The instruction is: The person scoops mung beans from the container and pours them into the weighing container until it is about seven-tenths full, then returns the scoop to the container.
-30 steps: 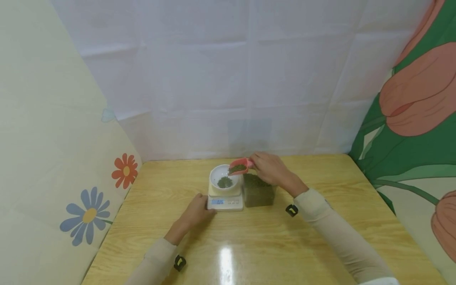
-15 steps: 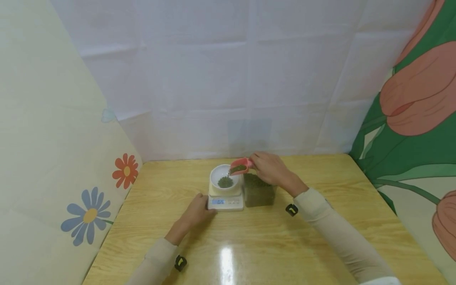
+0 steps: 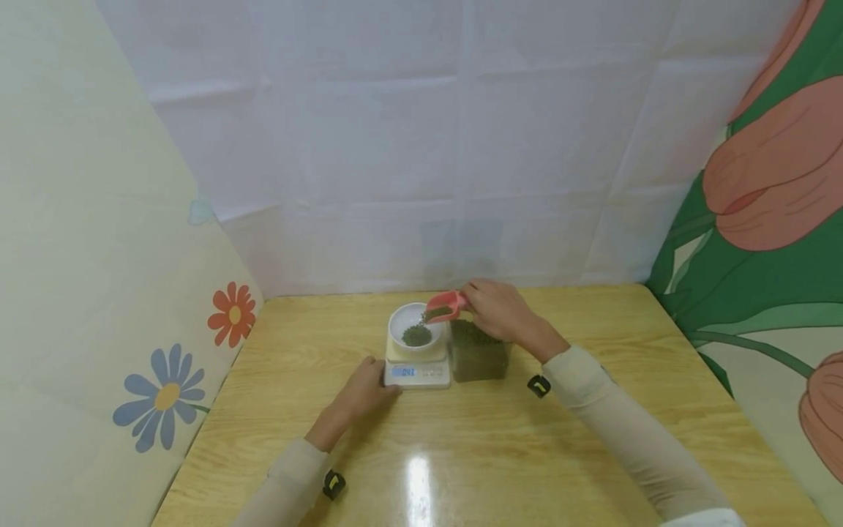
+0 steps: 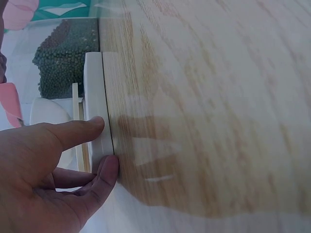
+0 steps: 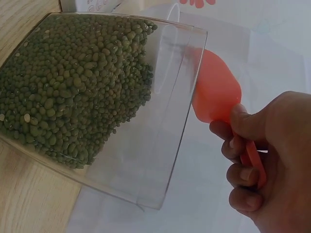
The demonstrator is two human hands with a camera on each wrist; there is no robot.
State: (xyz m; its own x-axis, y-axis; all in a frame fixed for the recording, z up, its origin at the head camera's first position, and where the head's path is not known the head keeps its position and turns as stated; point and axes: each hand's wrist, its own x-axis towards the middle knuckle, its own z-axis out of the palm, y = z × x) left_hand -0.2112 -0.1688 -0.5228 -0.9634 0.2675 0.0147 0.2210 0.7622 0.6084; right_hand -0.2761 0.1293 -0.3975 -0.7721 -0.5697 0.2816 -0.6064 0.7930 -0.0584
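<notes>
My right hand (image 3: 497, 307) grips the handle of a red scoop (image 3: 446, 306), which holds green mung beans. The scoop is tilted over the right rim of a white bowl (image 3: 398, 320), and beans fall from its lip onto a small heap of mung beans (image 3: 417, 336). Under the bowl is a white kitchen scale (image 3: 416, 376) with a lit display, seemingly reading 043. My left hand (image 3: 362, 388) holds the scale's left end, with the thumb (image 4: 92, 127) along its front side. In the right wrist view the red scoop (image 5: 216, 90) is partly behind the clear bin's wall.
A clear plastic bin (image 3: 481, 362) of mung beans stands right beside the scale, below my right hand. The wooden table (image 3: 514, 454) reaches back to a white cloth wall (image 3: 369, 183). Flower-patterned sheets hang at left and right.
Beans have run out of the scoop and the heap in the bowl has grown. The display's number has changed, apparently rising from 026 to 043. Both hands stay nearly in place.
</notes>
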